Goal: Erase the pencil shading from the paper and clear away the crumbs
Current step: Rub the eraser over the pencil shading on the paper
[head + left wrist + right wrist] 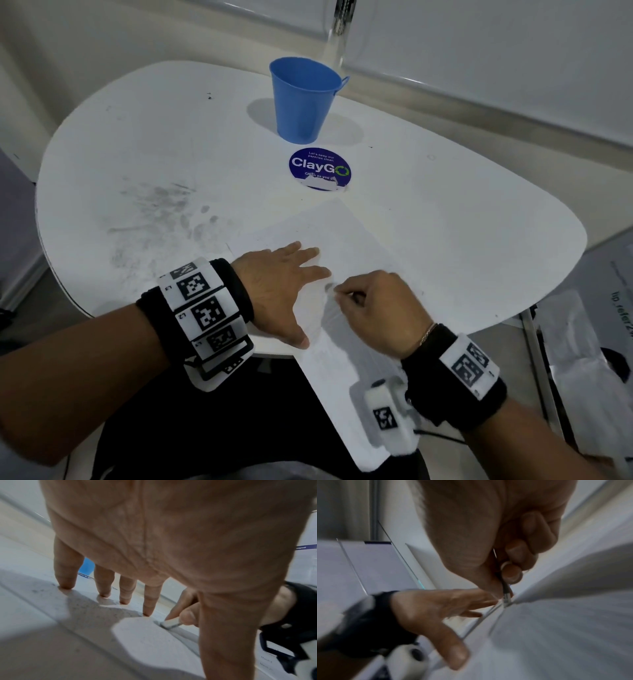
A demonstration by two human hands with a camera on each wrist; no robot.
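Bench [445, 219]: white, rounded top, grey smudging on its left part. Keep crumbs on the sheet rather than on this already marked surface.

Paper [342, 233]: white sheet lying askew, its near end overhanging the bench edge toward the person. The unsupported end looks liable to buckle, so rubbing is best kept to the part backed by the bench.

Blue cup [303, 99]: upright at the far side, well apart from the paper; a likely place for crumbs later, as a judgement only.

Round blue sticker [320, 169]: flat on the bench between cup and paper.

Left hand [277, 284]: released, fingers straight and spread, fingertips [147, 613] pressing the paper just beside the work spot. Firm, even pressure here stops the sheet creeping or creasing.

Right hand [373, 305]: grasping a small eraser [169, 624] between thumb and forefinger, its tip touching the paper.

Pencil shading [329, 287]: small grey patch on the paper at the eraser tip, between the two hands. Short, light strokes directed away from the holding fingers should lift it without tearing. Crumbs are too small to make out.
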